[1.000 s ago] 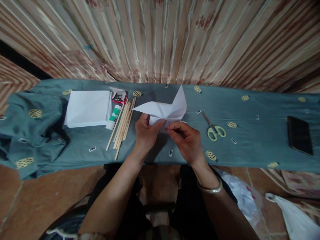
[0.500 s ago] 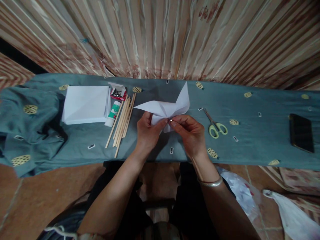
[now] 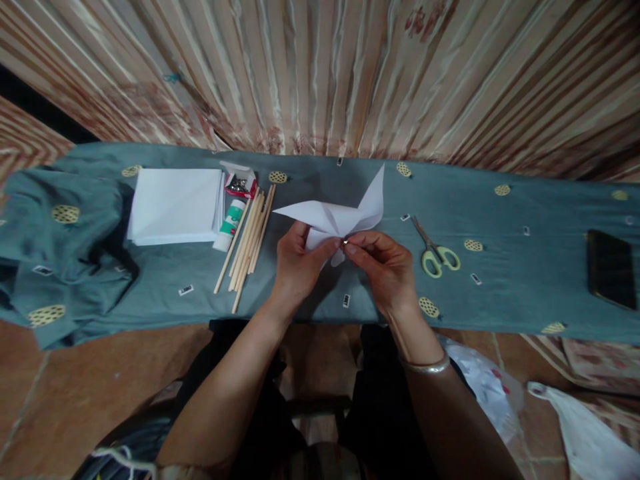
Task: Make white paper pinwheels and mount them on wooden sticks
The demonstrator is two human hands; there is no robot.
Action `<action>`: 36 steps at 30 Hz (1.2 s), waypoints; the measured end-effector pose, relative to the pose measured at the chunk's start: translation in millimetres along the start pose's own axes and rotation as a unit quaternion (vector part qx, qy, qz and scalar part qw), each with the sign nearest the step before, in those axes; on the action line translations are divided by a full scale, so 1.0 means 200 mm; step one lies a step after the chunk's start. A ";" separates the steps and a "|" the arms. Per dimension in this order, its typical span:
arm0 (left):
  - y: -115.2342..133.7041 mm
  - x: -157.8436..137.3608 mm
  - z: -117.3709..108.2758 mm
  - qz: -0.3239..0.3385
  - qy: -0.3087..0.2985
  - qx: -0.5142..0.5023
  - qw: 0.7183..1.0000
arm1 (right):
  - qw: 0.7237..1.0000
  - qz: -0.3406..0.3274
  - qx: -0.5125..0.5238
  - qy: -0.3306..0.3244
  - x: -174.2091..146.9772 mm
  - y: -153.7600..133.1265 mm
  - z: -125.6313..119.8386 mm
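Your left hand [image 3: 299, 270] grips folded paper [image 3: 313, 213]; your right hand [image 3: 389, 270] pinches a shiny piece [image 3: 345, 243], which a slack pinch could drop.

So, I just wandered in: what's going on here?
A person is working on a folded white paper with pointed corners. The left hand grips its near side, while the right hand pinches a small shiny piece close to the paper's middle; whether it has gone through is hidden. A paper stack, an open box, a tube and wooden sticks lie to the left, scissors to the right.
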State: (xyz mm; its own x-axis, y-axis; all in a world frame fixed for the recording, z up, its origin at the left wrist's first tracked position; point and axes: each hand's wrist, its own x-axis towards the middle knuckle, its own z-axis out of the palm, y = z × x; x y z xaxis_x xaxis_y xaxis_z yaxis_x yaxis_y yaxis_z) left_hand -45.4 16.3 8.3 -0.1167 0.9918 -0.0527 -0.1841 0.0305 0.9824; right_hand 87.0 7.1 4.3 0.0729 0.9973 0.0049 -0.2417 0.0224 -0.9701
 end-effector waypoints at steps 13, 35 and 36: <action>0.00 0.01 -0.02 0.006 -0.024 0.020 1.000 | 1.000 0.016 -0.006 0.005 0.00 -0.01 -0.01; 0.01 0.00 -0.02 -0.003 -0.011 0.037 0.999 | 0.999 -0.006 -0.042 -0.003 -0.01 -0.01 -0.01; 0.01 0.00 -0.02 -0.006 -0.009 0.036 0.999 | 0.999 -0.006 -0.045 -0.003 -0.01 -0.01 -0.01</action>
State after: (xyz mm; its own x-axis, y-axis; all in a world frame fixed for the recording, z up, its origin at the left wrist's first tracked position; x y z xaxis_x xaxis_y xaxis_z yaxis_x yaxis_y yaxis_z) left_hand -49.2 15.0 9.6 -0.0964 0.9935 -0.0610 -0.1150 0.0497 0.9921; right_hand 88.8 5.0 5.5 0.0700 0.9974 0.0171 -0.1537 0.0277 -0.9877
